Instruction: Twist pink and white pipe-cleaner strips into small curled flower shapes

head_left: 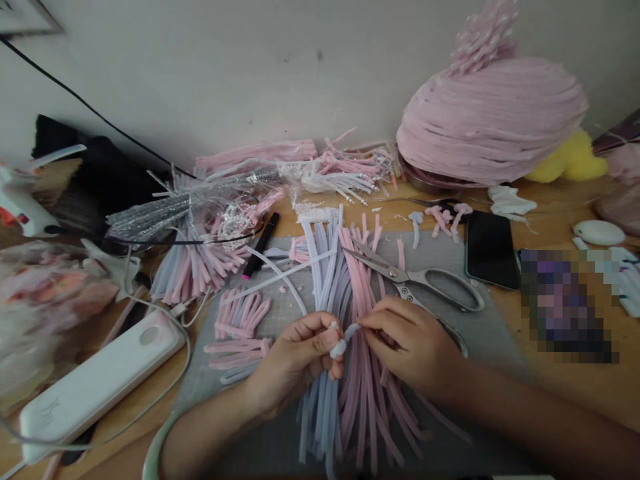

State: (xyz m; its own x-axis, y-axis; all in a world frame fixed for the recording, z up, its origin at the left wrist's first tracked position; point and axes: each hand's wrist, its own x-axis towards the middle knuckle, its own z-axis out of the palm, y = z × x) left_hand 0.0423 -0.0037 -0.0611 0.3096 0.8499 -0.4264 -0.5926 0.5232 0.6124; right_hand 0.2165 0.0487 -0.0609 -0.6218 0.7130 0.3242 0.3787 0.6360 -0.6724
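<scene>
Between thumb and fingers, my left hand pinches a light blue-grey pipe cleaner bent into a small knot or loop. My right hand is closed on the other end of that same piece, fingertips pinched together. Below both hands lie a bundle of long blue-grey pipe cleaners and a bundle of pink pipe cleaners. Beside my right hand rest large metal scissors, partly hidden behind it. Short bent pink and blue pieces are grouped left of my left hand.
A grey mat covers the table's middle. At left are a white power bank with cables and a glue gun. A phone lies right. Behind stand a large pink pipe-cleaner form and silver bundles.
</scene>
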